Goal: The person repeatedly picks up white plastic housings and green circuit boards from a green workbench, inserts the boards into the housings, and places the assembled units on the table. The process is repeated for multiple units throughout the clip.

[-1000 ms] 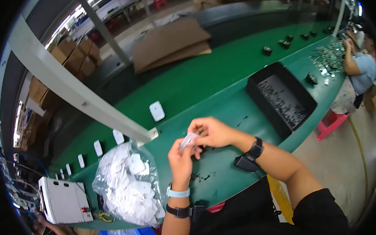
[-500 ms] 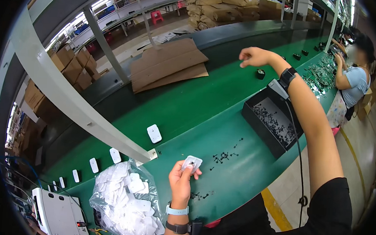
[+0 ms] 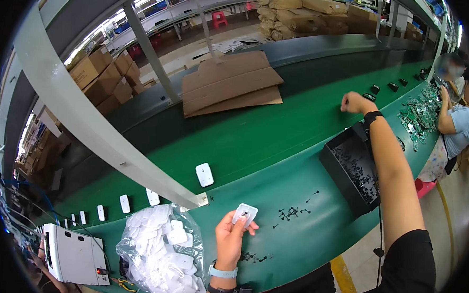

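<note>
My left hand (image 3: 231, 236) holds a white plastic shell (image 3: 245, 214), with the thumb pressed on its inner face and a small dark piece showing in it. Stretched far out over the green belt, my right hand (image 3: 357, 103) has its fingers curled and pointing down. What those fingers close on, if anything, is hidden. Just beyond that hand sits a black square part (image 3: 369, 97). Below my right forearm stands a black box (image 3: 344, 176) of small black pieces. Several loose black pieces (image 3: 293, 213) lie on the bench to the right of my left hand.
A clear bag (image 3: 160, 254) of white shells lies left of my left forearm, near a white machine (image 3: 75, 257). White cases (image 3: 204, 174) line the belt behind a metal post (image 3: 138, 165). Cardboard sheets (image 3: 232, 85) lie farther back. A co-worker (image 3: 459, 113) sits at right beside circuit boards (image 3: 420, 119).
The view has shifted, so the scene sits lower and farther right. My right hand has come down to the belt where a black part stood, its fingers now curled. My left hand keeps the shell.
</note>
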Action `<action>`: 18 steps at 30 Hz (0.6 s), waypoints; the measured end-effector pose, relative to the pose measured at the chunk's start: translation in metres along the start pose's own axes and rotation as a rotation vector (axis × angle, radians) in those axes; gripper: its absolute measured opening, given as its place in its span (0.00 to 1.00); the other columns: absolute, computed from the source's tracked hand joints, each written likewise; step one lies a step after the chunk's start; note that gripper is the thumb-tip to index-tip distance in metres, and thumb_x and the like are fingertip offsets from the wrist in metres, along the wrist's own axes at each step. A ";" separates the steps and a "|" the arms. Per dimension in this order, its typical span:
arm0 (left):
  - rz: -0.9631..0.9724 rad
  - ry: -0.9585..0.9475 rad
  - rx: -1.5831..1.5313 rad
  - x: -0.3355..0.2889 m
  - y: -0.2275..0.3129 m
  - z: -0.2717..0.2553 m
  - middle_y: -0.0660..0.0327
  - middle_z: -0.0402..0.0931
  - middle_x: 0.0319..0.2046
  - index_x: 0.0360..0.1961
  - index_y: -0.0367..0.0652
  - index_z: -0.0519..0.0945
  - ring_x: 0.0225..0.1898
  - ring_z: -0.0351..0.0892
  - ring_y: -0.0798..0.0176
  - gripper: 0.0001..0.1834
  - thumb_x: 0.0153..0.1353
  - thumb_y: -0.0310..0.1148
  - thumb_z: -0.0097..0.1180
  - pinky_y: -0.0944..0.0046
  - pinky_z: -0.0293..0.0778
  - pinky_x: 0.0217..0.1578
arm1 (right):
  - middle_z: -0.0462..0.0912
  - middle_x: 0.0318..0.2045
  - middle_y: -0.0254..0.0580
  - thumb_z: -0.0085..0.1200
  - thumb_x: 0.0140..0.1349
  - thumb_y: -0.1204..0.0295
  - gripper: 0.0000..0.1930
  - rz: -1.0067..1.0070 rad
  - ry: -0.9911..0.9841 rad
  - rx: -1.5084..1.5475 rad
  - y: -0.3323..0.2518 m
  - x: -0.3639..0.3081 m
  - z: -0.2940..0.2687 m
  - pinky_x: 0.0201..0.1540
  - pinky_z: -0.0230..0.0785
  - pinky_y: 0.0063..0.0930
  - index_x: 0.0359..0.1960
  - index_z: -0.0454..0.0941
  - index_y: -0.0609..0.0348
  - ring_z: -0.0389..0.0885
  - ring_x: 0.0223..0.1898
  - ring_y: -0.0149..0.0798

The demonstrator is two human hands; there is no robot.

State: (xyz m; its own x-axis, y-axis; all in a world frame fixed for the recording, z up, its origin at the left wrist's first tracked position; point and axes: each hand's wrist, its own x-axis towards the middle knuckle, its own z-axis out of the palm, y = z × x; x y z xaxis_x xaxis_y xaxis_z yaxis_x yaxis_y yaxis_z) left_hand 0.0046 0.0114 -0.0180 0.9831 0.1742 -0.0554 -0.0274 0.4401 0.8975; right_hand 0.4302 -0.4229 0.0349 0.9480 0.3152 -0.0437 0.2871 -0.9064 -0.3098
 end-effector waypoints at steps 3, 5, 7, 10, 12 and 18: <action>-0.022 -0.005 0.029 0.000 0.000 0.005 0.52 0.82 0.35 0.47 0.32 0.76 0.32 0.82 0.61 0.10 0.72 0.28 0.51 0.65 0.75 0.32 | 0.85 0.29 0.40 0.60 0.64 0.66 0.09 -0.315 0.231 0.153 -0.050 -0.006 -0.017 0.40 0.74 0.35 0.33 0.78 0.59 0.82 0.33 0.40; -0.018 -0.005 0.012 -0.004 0.003 0.000 0.52 0.82 0.36 0.48 0.32 0.76 0.33 0.82 0.61 0.10 0.72 0.28 0.50 0.65 0.75 0.33 | 0.80 0.32 0.34 0.57 0.69 0.66 0.09 -0.374 0.198 0.401 -0.142 -0.041 -0.028 0.43 0.72 0.29 0.37 0.75 0.60 0.77 0.36 0.30; -0.019 -0.030 -0.045 -0.003 0.003 0.004 0.52 0.82 0.35 0.49 0.32 0.76 0.34 0.82 0.61 0.11 0.73 0.28 0.50 0.64 0.75 0.35 | 0.78 0.33 0.31 0.57 0.68 0.69 0.07 -0.451 0.067 0.602 -0.187 -0.089 -0.037 0.42 0.70 0.25 0.38 0.74 0.59 0.76 0.37 0.26; -0.022 -0.023 -0.105 -0.006 0.009 0.000 0.53 0.81 0.35 0.50 0.32 0.76 0.36 0.82 0.60 0.12 0.73 0.29 0.49 0.63 0.74 0.37 | 0.77 0.34 0.30 0.58 0.66 0.73 0.08 -0.590 -0.089 0.814 -0.264 -0.169 -0.020 0.40 0.69 0.22 0.42 0.73 0.58 0.75 0.38 0.23; -0.025 -0.049 -0.165 -0.002 0.005 0.001 0.51 0.80 0.41 0.51 0.31 0.75 0.37 0.81 0.59 0.14 0.74 0.33 0.47 0.61 0.74 0.37 | 0.76 0.39 0.32 0.58 0.64 0.77 0.10 -0.597 -0.155 0.884 -0.291 -0.210 -0.002 0.45 0.70 0.23 0.45 0.72 0.58 0.75 0.42 0.26; -0.014 -0.021 -0.414 0.008 -0.005 -0.012 0.49 0.79 0.53 0.57 0.32 0.73 0.47 0.81 0.55 0.22 0.79 0.42 0.38 0.56 0.78 0.47 | 0.73 0.50 0.38 0.61 0.62 0.80 0.11 -0.684 -0.406 1.311 -0.320 -0.209 0.089 0.59 0.67 0.29 0.44 0.75 0.61 0.72 0.54 0.32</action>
State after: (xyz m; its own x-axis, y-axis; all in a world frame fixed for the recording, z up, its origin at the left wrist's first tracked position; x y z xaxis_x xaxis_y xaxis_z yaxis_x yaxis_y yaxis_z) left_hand 0.0100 0.0212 -0.0278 0.9873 0.1497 -0.0534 -0.0805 0.7605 0.6443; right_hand 0.1281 -0.1732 0.0585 0.5257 0.8065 0.2706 0.1128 0.2492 -0.9619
